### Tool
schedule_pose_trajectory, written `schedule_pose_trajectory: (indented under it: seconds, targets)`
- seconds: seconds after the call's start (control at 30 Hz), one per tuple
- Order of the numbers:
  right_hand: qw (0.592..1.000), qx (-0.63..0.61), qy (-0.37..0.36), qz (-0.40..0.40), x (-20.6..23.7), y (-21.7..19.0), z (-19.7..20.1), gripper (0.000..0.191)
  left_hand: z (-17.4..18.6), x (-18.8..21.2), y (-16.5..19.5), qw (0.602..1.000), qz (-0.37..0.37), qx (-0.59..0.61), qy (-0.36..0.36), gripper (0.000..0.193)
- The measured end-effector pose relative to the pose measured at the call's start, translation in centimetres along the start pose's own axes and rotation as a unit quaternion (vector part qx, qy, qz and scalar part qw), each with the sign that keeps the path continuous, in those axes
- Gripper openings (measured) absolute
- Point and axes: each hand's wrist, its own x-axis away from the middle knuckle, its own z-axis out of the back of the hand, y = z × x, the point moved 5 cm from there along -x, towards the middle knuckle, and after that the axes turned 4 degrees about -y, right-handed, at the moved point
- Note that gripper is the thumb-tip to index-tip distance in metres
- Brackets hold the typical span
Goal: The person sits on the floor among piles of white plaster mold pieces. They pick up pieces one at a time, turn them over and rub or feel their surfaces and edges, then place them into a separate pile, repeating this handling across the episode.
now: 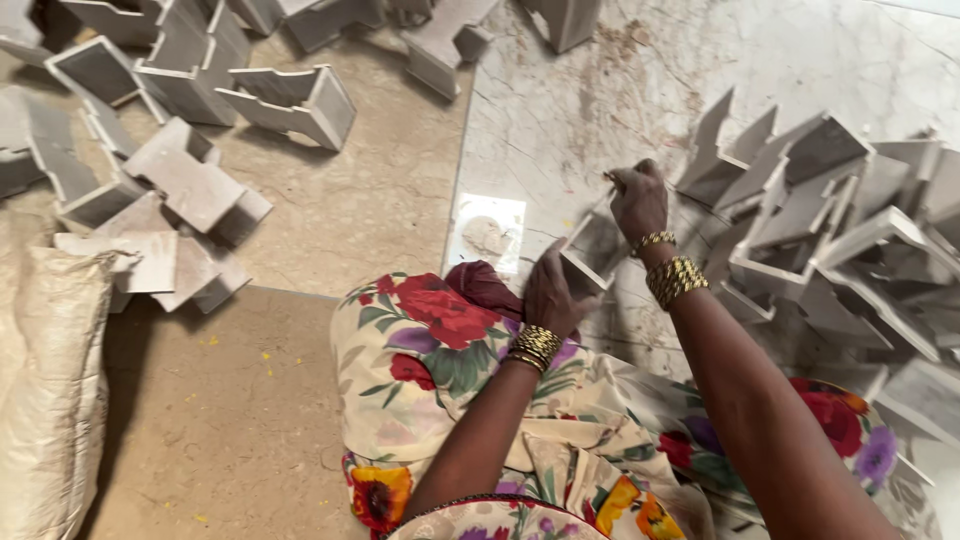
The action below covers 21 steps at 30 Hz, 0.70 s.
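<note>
The left hand (548,292) grips a grey bracket (592,250); the right hand (638,200), at one o'clock, pinches a small tool and should work its edge steadily

What the right hand (638,200) pinches at its fingertips (612,178) is too small to make out. The left hand (550,295) covers the near end of the grey block (595,248) its fingers grip. Beyond the fingers, the piled blocks (850,230) run off the right edge; the sack (50,390) is cut off at left.
</note>
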Motion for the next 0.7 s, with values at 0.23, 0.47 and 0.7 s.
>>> schedule_pose_trajectory:
  seconds: [0.23,0.47,0.7]
  targets:
    - [0.999,-0.002,0.001,0.039,3.8,-0.3,-2.1,0.021,-0.5,-0.4,-0.9,1.0,0.006,-0.001,0.009,0.106]
    - [0.984,-0.141,-0.105,-0.018,6.8,0.1,-1.7,0.013,-1.0,-0.2,-1.0,0.999,-0.033,0.003,0.023,0.107]
    - [0.972,-0.089,-0.179,0.124,12.4,-1.3,-1.8,0.019,-3.5,0.3,-4.2,0.997,0.003,0.081,-0.014,0.093]
